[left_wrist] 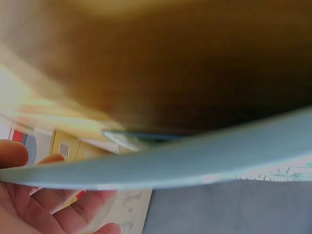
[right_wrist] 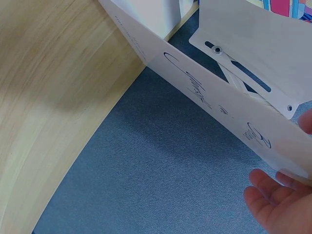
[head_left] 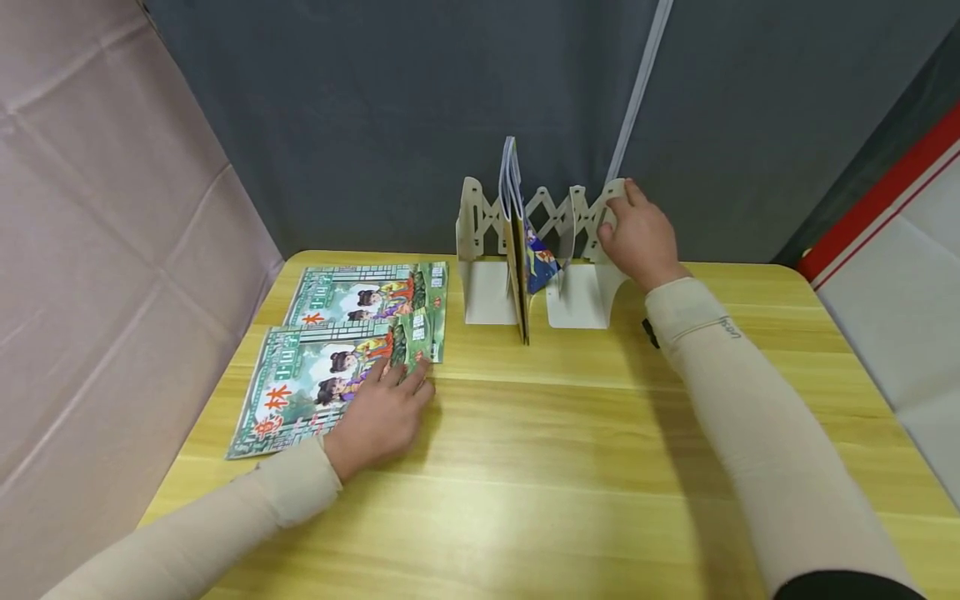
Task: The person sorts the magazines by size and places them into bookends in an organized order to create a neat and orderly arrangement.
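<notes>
While left hand (head_left: 378,417) grips magazine (head_left: 315,387) | right hand (head_left: 637,233) holds rack (head_left: 581,250)

Head cam high, front-down; wrist cams v. close-up.

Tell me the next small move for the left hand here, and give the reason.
Probably lift the near magazine by its right edge. The left hand already rests on that corner, and the left wrist view shows its fingers under a raised cover. The right hand has its grip on the end panel of the white rack, which holds only one book, so open slots remain.
</notes>
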